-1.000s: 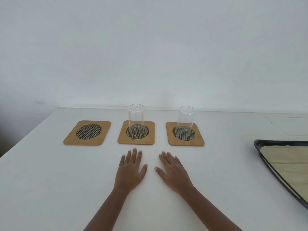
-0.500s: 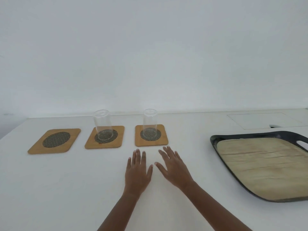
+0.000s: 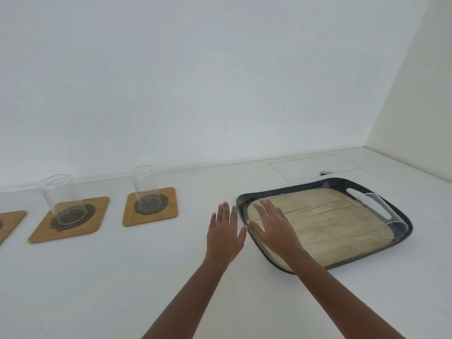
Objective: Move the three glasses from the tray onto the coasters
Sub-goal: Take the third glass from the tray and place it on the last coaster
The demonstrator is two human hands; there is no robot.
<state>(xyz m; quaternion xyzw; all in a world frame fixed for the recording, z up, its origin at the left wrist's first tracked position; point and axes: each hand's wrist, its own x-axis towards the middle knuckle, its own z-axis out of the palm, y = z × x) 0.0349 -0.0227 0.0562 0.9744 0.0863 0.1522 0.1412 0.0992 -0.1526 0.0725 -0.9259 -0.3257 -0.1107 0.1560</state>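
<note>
The scene is evenly and brightly lit by soft, diffuse light whose source cannot be placed; the upper half of the frame is filled by a pale, slightly bluish-grey wall (image 3: 220, 81) without hot spots. Shadows are faint: only a thin, soft shade is seen under the left hand (image 3: 226, 234) and along the near rim of the tray (image 3: 288, 270). Slight motion blur is spread over the whole frame, and edges are softened most at the left, where the left glass (image 3: 61, 199) is smeared. A glass lying on the tray (image 3: 381, 211) is marked mainly by pale reflections. Wide-angle distortion is noticed in the tilted, bowed table edge (image 3: 195, 167) and the stretched forearms at the bottom.
</note>
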